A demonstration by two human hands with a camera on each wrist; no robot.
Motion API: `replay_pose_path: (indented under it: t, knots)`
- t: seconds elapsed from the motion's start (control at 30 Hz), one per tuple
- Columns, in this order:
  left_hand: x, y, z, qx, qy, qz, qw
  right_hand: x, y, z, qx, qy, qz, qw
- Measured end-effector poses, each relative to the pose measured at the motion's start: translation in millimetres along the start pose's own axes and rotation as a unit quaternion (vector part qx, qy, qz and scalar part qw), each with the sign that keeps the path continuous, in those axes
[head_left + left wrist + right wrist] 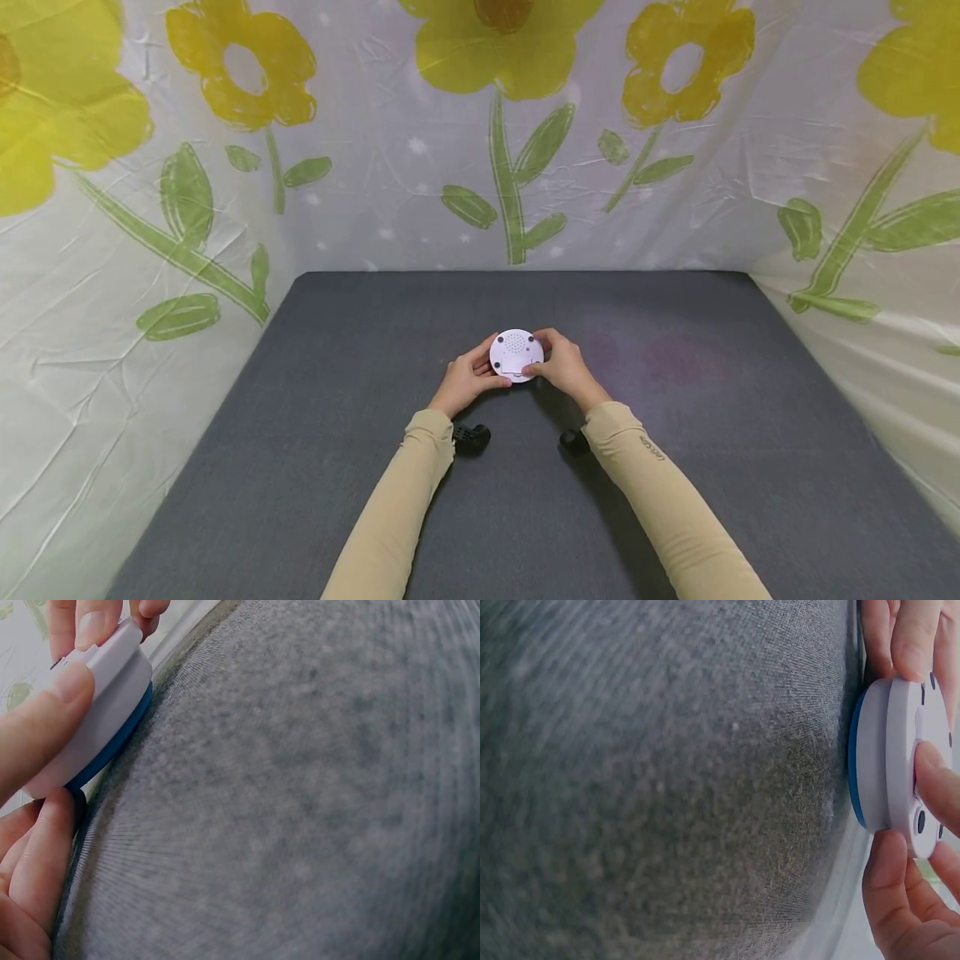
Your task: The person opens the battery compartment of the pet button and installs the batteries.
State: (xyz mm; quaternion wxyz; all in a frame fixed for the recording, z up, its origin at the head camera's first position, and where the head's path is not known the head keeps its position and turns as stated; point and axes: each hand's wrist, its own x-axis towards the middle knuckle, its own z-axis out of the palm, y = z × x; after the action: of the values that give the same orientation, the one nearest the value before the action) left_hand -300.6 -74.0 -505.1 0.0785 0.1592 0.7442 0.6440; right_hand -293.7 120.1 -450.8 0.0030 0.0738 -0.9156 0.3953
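Both hands hold a round white device above the table, its flat underside facing up in the head view. That face has a cluster of small holes, dark round feet and a battery-cover outline. A blue rim shows along the lower edge in both wrist views. My left hand grips the left side, thumb on the near edge and fingers round the side. My right hand holds the right side; its thumb presses on the cover area and its fingers support the edge. The face turned down is hidden.
A dark grey cloth-covered table lies under the hands. A white sheet printed with yellow flowers surrounds it at the back and sides. Black wrist cameras stick out from the beige sleeves.
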Motion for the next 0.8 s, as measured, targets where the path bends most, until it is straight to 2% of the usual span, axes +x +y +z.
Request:
replay_pose_path:
  t: [0.43, 0.53, 0.67, 0.8]
  knots:
    - [-0.4, -0.1, 1.7, 0.007, 0.005, -0.001, 1.0, -1, 3, -1, 0.003, 0.004, 0.019, 1.0]
    - [0.2, -0.3, 2.4, 0.007, 0.015, -0.007, 0.9998, -2, 6, -2, 0.007, -0.011, 0.026, 1.0]
    - [0.8, 0.0, 1.8, 0.023, 0.019, -0.012, 0.9995, -2, 7, -5, 0.059, -0.049, 0.05, 0.996]
    - [0.9, 2.2, -0.2, 0.041, -0.01, -0.002, 0.9991, -3, 4, -9, 0.09, -0.065, 0.069, 0.991]
